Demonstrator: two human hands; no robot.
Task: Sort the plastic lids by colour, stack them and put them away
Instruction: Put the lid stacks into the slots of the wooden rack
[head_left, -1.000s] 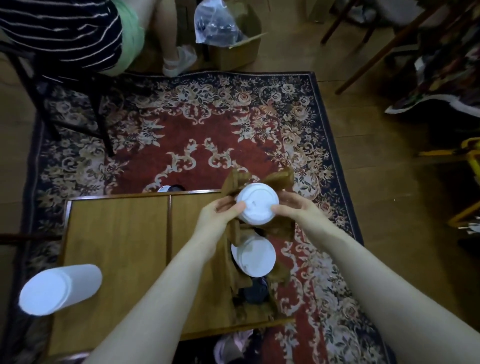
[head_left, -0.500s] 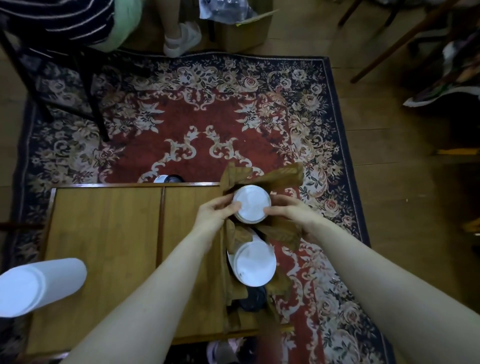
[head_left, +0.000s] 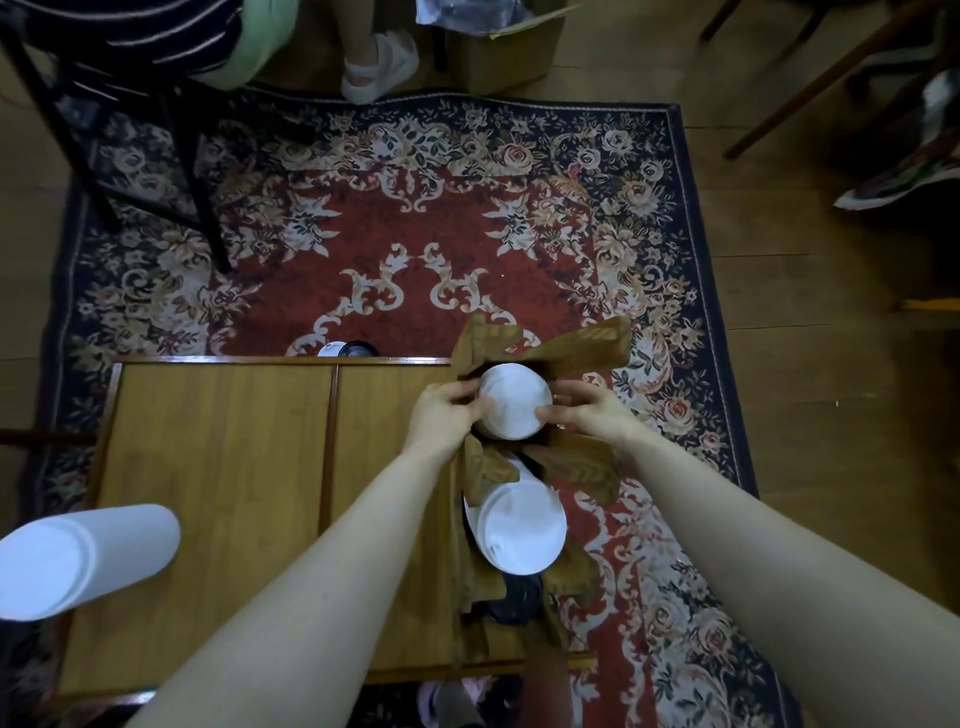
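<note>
Your left hand (head_left: 445, 415) and right hand (head_left: 587, 415) gripped a stack of white lids (head_left: 514, 400) from either side, fingers curled around its rim, inside the open flaps of a brown cardboard box (head_left: 587, 345) at the wooden table's (head_left: 223, 441) right edge. A second white stack (head_left: 522, 527) stood nearer you in that box (black lids (head_left: 514, 603) below it). A third white stack (head_left: 78, 556) lay far left.

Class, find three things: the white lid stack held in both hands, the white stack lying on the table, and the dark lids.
held white stack (head_left: 514, 408), head view, top face
lying white stack (head_left: 83, 561), head view, side wall
dark lids (head_left: 514, 597), head view, top face
</note>
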